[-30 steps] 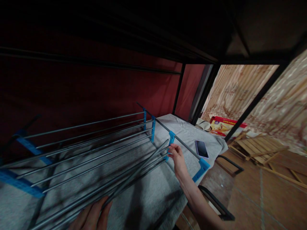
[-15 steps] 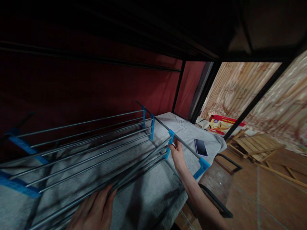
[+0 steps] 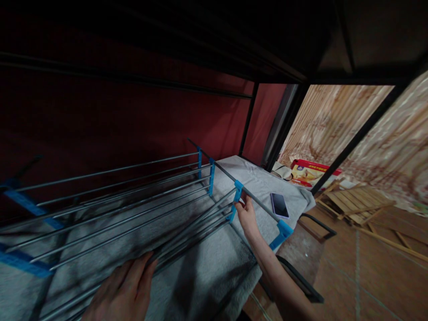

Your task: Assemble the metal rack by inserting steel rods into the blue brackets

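Note:
A rack of grey metal rods (image 3: 133, 203) with blue plastic brackets lies across a grey blanket. My left hand (image 3: 125, 285) is closed round a metal rod (image 3: 187, 227) near the bottom of the view; that rod slants up to the right. At its far end, my right hand (image 3: 245, 214) pinches the blue bracket (image 3: 237, 196), thumb and fingers at its side. The bracket sits on a long dark crossbar. Another blue bracket (image 3: 282, 232) is at the bar's near end, right of my right forearm. On the left, more blue brackets (image 3: 26, 263) join the rods' other ends.
A phone (image 3: 280, 205) lies on the grey blanket (image 3: 234, 167) beyond my right hand. Dark metal posts (image 3: 357, 133) and a low overhead panel frame the space. A red box (image 3: 310, 171) and a folded wooden piece (image 3: 359, 205) are on the right, above a tiled floor.
My left hand has shifted slightly left with the rod in it. My right hand stays at the blue bracket.

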Demonstrator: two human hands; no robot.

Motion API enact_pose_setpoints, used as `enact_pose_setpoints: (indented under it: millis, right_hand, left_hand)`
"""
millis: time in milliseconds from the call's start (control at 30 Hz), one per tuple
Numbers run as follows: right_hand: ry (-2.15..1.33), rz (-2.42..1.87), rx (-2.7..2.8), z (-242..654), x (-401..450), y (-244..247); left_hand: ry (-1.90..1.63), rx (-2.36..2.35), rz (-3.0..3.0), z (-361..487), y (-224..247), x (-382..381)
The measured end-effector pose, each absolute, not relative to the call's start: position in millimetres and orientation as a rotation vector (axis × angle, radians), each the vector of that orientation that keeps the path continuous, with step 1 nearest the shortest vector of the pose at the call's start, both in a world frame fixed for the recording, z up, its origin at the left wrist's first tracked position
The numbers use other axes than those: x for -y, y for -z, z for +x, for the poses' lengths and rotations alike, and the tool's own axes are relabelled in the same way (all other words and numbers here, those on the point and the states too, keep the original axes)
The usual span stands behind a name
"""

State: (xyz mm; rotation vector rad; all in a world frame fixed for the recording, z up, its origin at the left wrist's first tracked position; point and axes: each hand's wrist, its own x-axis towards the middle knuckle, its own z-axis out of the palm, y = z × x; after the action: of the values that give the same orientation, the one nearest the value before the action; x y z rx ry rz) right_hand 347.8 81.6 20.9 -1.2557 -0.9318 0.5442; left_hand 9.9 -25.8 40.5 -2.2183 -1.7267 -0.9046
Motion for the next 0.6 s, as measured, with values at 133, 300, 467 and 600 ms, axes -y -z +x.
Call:
enact_pose_setpoints:
  millis: [133, 300, 467, 600]
  right_hand:
    - [-0.563, -1.262, 0.937, 347.9, -80.6, -20.5]
    - [-0.572, -1.242, 0.932, 348.6, -80.3, -18.4]
    - [-0.534, -1.245, 0.950, 349.9, -79.2, -18.0]
    - [-0.501, -1.264, 0.983, 351.5, -79.5, -15.8]
  left_hand:
    - [0.803, 1.654, -2.206, 12.9, -42.1, 26.4]
    - [0.741, 1.581, -2.182, 14.4, -43.1, 27.2]
    - [0.736, 1.460, -2.203, 10.9, -48.9, 23.6]
    - [0.741, 1.457, -2.203, 12.3, -57.6, 19.4]
